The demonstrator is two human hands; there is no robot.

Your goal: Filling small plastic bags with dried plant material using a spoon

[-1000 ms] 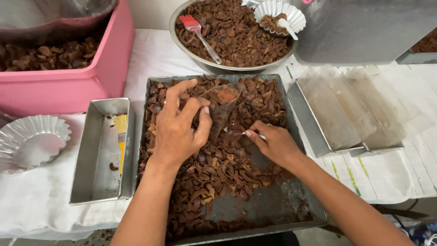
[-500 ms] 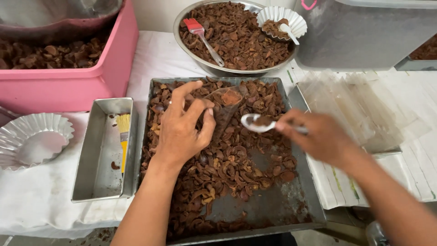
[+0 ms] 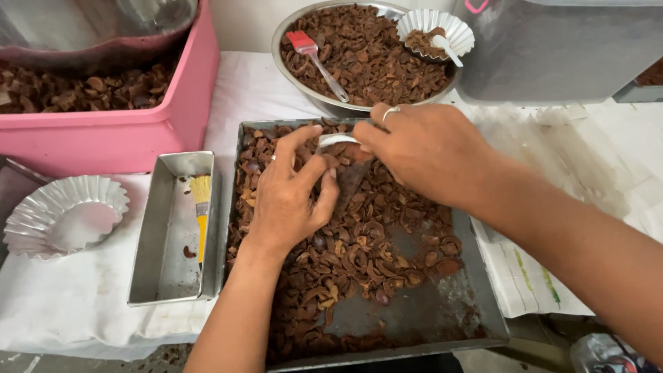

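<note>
Head view, centre of frame: left hand curled over brown shell pieces in a dark metal tray, fingers bent around a dark piece, thumb against it. Right hand reaching in from the right edge, closed on a white spoon, spoon tip just beside the left fingers. Left of the tray, touching it: narrow steel pan with a yellow brush inside. Far left: empty fluted foil cup. Upper left: pink tub of shells. Top centre: round steel bowl of shells, with a red brush and a small fluted cup in it. Upper right: grey container.
</note>
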